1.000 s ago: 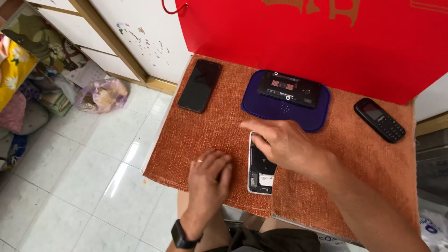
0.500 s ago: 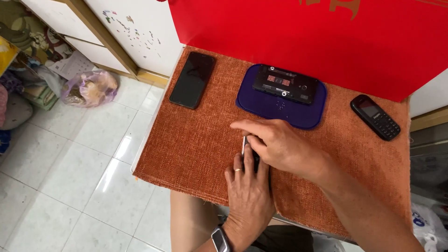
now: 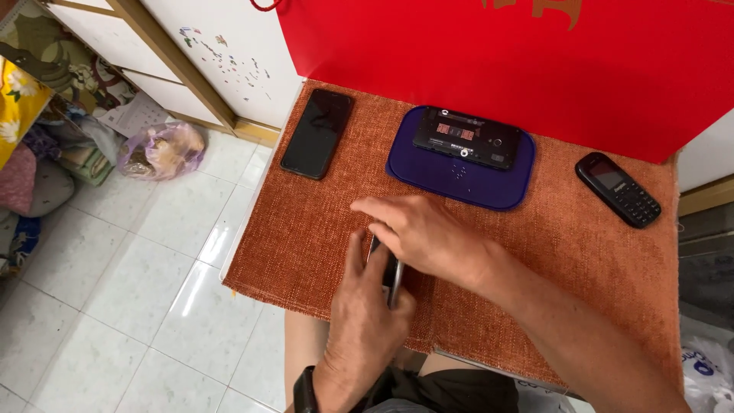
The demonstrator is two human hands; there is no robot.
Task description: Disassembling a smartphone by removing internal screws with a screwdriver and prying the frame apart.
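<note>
- Orange cloth (image 3: 306,229) covers the worktop; a red board (image 3: 497,69) stands at the back
- Near the cloth's front edge, the left hand (image 3: 363,306) and right hand (image 3: 424,237) both close around a phone (image 3: 392,271) tipped up on its side
- Behind them lies a blue tray (image 3: 459,176) with a black device (image 3: 468,138)
- Left of the tray lies a black smartphone (image 3: 316,134); right of it a small button phone (image 3: 618,189)

L hand (image 3: 365,310) palm down, fingers curled; R hand (image 3: 423,233) flat, overlapping it
</note>
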